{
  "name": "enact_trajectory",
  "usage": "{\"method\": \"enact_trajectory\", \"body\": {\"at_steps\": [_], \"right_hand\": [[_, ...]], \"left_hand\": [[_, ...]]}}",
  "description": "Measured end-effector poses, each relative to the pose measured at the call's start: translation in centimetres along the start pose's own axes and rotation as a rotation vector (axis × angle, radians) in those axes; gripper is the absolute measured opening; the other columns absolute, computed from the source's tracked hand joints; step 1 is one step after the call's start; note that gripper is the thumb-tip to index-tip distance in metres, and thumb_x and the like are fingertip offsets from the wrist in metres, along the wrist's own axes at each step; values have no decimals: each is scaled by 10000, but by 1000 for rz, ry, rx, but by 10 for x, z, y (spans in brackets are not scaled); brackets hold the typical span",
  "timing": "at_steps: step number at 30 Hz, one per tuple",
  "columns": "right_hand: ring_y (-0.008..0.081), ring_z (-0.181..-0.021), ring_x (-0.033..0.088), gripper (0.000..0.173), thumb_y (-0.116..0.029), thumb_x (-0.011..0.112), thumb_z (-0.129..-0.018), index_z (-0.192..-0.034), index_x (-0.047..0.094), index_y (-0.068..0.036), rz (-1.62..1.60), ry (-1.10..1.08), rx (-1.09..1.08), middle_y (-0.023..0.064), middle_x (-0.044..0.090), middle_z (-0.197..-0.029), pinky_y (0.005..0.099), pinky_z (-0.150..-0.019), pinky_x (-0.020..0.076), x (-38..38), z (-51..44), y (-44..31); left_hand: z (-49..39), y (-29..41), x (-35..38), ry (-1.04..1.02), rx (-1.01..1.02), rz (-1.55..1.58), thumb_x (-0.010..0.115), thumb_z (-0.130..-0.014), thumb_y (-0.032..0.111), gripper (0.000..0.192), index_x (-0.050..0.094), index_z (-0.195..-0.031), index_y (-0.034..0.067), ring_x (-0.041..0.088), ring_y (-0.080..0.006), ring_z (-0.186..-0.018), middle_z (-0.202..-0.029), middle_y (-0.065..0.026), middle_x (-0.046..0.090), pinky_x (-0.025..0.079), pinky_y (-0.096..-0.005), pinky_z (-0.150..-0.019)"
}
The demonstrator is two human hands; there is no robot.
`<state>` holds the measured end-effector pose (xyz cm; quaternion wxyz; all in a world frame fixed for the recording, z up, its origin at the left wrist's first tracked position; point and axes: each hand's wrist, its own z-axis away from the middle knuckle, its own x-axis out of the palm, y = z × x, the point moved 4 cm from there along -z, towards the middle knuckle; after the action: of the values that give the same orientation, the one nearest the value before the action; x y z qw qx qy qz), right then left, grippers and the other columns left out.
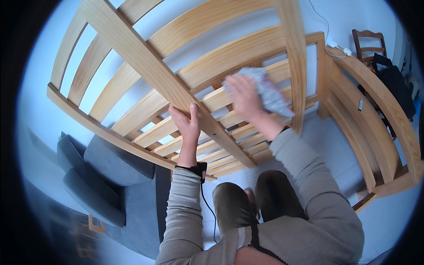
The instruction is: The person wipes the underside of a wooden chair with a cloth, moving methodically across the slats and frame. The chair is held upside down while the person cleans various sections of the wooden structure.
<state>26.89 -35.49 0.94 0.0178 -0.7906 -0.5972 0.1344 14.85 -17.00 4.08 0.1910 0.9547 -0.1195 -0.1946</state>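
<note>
A pale wooden slatted bed base [212, 119] stands tipped up before me, its curved slats crossed by a broad wooden beam [145, 56]. My left hand [186, 122] grips the beam's edge, thumb on its near face. In my right hand [244, 97] is a grey-white cloth [268, 91] with pinkish edging, lying over the slats between the beam and the right-hand rail [293, 59]. The right hand is slightly blurred, and its fingers partly hide the cloth. A black band with a small device [201, 170] is on my left wrist, with a cable hanging from it.
On the left stands a dark grey sofa [139, 202] with cushions. A wooden bed frame [367, 122] curves along the right, with a small white object [360, 104] on it. White plugs [338, 47] and a cable rest at its corner. Behind is a brown wooden chair [369, 46] with dark fabric.
</note>
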Motion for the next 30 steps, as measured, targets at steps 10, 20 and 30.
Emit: {"method": "enact_trajectory", "body": {"at_steps": [10, 20, 30], "right_hand": [[340, -1259, 463, 412, -117, 555, -867, -1266, 548, -16, -42, -407, -51, 157, 545, -1285, 413, -1054, 394, 6, -12, -10], [339, -1289, 434, 383, -89, 543, -885, -1264, 571, -50, 314, -195, 43, 137, 541, -1329, 433, -1072, 362, -65, -13, 49], [363, -1260, 460, 401, -175, 573, -893, -1275, 573, -54, -63, -534, 104, 142, 510, -1353, 446, -1049, 385, 10, 61, -43]], "left_hand": [[-3, -7, -16, -109, 64, 14, 521, -976, 275, 446, 419, -1276, -39, 510, -385, -1011, -1099, -239, 517, 413, -446, -898], [-1, 8, -18, -28, 160, -67, 527, -947, 183, 438, 408, -1297, -50, 503, -411, -976, -1089, -251, 543, 411, -477, -862], [-1, 3, -21, -43, 152, -70, 593, -911, 154, 508, 387, -1329, -49, 520, -414, -961, -1100, -257, 556, 435, -471, -863]]}}
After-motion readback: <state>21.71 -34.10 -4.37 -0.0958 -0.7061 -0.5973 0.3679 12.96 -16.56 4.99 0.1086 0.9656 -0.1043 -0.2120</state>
